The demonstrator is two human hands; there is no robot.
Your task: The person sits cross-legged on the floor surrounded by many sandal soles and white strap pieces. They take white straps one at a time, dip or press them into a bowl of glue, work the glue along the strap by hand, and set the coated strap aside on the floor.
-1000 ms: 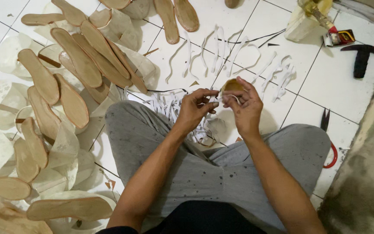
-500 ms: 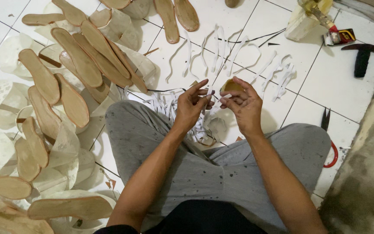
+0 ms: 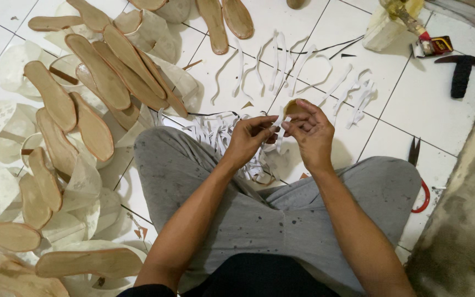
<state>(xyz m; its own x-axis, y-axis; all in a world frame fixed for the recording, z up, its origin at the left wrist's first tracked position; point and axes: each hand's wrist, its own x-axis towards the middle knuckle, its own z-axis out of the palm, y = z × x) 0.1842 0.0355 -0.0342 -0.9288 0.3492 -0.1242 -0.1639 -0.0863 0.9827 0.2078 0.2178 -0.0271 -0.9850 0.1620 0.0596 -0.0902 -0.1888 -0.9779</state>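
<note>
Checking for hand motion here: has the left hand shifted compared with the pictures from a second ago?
Yes. The left hand has edged slightly right toward the right hand, judged against the floor tile seam, fingers meeting at the white strap.

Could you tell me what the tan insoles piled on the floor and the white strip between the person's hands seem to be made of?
The tan insoles look like pressed fibreboard or leatherboard: matte, flat, stiff, with darker cut edges. The white strip, pinched by the left hand and right hand, looks like thin synthetic leather or fabric tape: smooth and limp, though that is uncertain.
</note>
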